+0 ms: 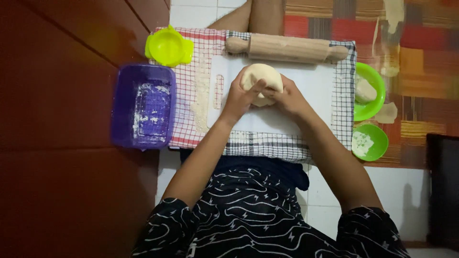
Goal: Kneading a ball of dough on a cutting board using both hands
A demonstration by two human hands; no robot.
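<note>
A pale round piece of dough (262, 76) is held up over a white cutting board (315, 91). My left hand (239, 98) grips its left side with the thumb pressed across the front. My right hand (288, 98) grips its right side from below. Both hands touch each other at the dough's lower edge. The board lies on a checked cloth (191, 62) dusted with flour.
A wooden rolling pin (287, 48) lies along the board's far edge. A yellow-green plastic press (169, 46) and a purple tub (143, 107) with flour sit left. Two green bowls (370, 91) (370, 142) with dough and flour stand right. A dark wall runs along the left.
</note>
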